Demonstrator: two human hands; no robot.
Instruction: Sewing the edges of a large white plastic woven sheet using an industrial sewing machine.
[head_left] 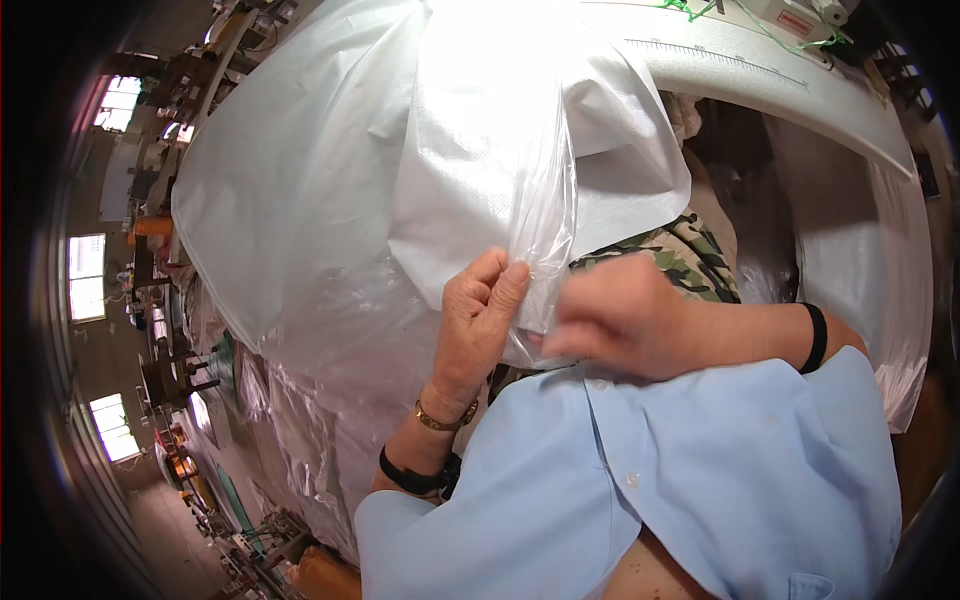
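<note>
A strip of thin clear plastic film (545, 215) runs down toward me, gathered in folds over a white woven plastic sheet (455, 170). My left hand (480, 308) pinches the film's edge between thumb and fingers, near the sheet's lower end. Just to the right, close to the same film, my right hand (625, 310) is smeared by motion, its fingers curled. Whether it grips anything is not visible. The white sheet spreads far to the left and hangs over the table's edge.
A white table (700, 55) with a printed ruler scale curves across the top right, with green thread (800, 45) and part of a machine on it. Camouflage cloth (690, 255) lies below the sheet. More clear plastic (310, 440) is heaped at left; machines stand beyond.
</note>
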